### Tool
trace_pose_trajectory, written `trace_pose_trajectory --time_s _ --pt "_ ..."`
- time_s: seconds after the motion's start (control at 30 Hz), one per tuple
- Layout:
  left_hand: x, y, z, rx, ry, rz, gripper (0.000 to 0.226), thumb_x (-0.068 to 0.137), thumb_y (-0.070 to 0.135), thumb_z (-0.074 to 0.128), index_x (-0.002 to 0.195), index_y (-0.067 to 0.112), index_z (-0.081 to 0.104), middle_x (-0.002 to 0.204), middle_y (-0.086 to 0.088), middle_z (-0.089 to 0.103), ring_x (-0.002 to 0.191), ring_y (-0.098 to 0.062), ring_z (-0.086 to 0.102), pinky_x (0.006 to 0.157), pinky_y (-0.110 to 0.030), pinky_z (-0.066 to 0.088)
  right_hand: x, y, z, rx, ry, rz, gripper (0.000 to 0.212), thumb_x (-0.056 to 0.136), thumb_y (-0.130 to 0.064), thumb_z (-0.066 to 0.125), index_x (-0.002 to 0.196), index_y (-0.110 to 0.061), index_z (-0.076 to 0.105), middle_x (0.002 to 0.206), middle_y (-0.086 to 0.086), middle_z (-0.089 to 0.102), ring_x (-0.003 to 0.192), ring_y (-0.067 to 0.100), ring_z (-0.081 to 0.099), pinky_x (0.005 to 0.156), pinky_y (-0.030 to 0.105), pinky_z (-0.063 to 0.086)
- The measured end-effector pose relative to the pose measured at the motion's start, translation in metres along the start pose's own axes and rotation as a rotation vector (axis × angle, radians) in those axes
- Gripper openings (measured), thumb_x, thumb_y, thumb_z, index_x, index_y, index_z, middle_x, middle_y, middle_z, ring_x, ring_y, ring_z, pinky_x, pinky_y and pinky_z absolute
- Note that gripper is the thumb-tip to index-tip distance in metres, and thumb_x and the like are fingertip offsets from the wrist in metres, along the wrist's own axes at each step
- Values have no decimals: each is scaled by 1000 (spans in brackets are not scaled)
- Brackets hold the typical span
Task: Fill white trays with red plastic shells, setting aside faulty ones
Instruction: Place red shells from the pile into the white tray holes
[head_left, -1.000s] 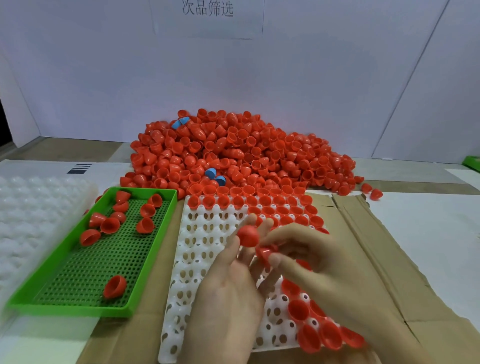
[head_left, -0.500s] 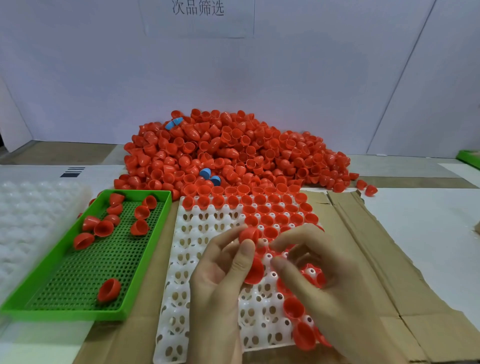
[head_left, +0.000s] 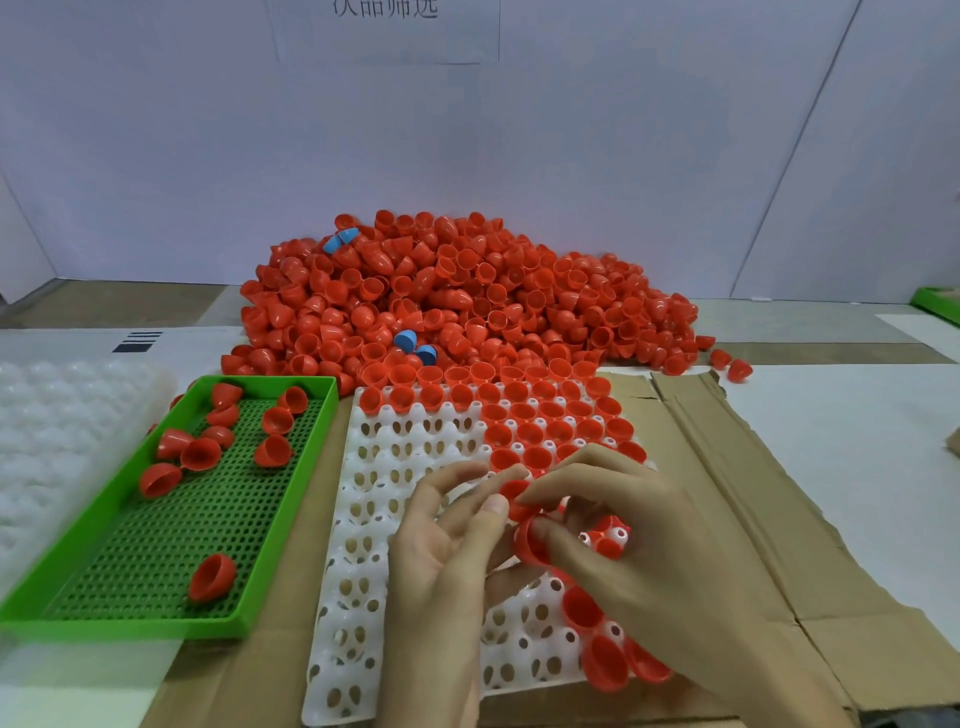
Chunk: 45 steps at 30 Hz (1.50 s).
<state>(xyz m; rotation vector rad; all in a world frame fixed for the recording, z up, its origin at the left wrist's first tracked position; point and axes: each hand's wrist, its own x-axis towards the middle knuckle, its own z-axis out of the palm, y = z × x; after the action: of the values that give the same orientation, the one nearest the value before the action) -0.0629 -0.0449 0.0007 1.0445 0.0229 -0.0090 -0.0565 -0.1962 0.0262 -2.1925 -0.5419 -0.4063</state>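
Over white perforated plastic tray, left hand pinches small red plastic half-shell, right hand curls round second shell; both look light, stiff, slick, so best taken by the rim, fingertips only.

Glossy red plastic shells, perforated white plastic tray, green plastic mesh tray, matt creased cardboard

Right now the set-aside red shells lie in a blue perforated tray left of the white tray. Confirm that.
Wrong on colour: the head view shows the perforated tray is green, not blue. It does sit left of the white tray, holding the set-aside red shells.
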Motion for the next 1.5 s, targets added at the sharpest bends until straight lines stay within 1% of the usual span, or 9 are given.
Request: trace_pose_trajectory --time_s 0.17,0.27,0.5,0.57,0.7,0.9,1.07,1.33,1.5 --pt "3 -4 -8 79 115 68 30 67 40 69 96 37 72 124 10 69 110 -13 70 89 -35 58 12 15 -6 -214 18 8 22 82 -20 80 95 -37 73 89 -22 58 81 5 60 65 20 49" --pt "5 -3 -12 87 219 122 36 65 43 67 100 35 72 128 10 66 116 -9 66 101 -35 51 15 21 1 -394 -87 13 19 83 -24 79 97 -36 75 87 -24 51 79 -1 53 66 15 39" --pt "7 -2 -14 146 250 137 23 71 40 82 93 40 73 118 16 69 112 -7 67 97 -35 52 9 24 17 -553 -329 24 23 97 -38 56 117 -38 67 96 -19 44 92 8 41 81 24 25" --pt "6 -3 -13 268 195 160 17 80 39 70 96 45 70 114 25 69 107 0 68 95 -33 51 11 23 18 -586 -350 15 23 97 -41 55 116 -38 66 97 -18 43 93 9 40 84 26 26" --pt "5 -7 -11 641 50 202 24 97 32 60 105 54 63 104 26 69 102 14 61 74 -5 48 15 20 16 -663 -378 -7 21 90 -46 57 108 -40 67 92 -16 43 85 11 38 82 28 30" --pt "8 -12 -10 1038 -38 275 37 89 15 72 109 44 61 99 30 67 104 12 59 81 -2 43 22 13 21 -773 -415 -13 31 80 -40 47 103 -34 67 82 -11 41 77 14 35 73 31 23" --pt "9 -15 -12 1083 -21 260 43 85 15 76 110 47 61 95 31 67 100 8 63 86 -15 51 18 12 22 -748 -388 36 29 80 -39 41 97 -34 64 84 -12 38 80 14 35 75 32 25" --pt "13 -16 -14 1060 10 255 45 80 5 79 102 44 74 92 28 73 96 13 65 81 -1 46 11 12 23 -677 -358 98 22 91 -42 45 103 -38 64 87 -15 41 82 11 34 77 29 19" --pt "13 -18 -16 1061 22 302 53 78 2 82 106 47 75 87 35 70 94 14 64 80 3 42 8 10 23 -675 -316 83 21 89 -41 47 98 -37 65 85 -15 41 80 11 35 79 28 26"
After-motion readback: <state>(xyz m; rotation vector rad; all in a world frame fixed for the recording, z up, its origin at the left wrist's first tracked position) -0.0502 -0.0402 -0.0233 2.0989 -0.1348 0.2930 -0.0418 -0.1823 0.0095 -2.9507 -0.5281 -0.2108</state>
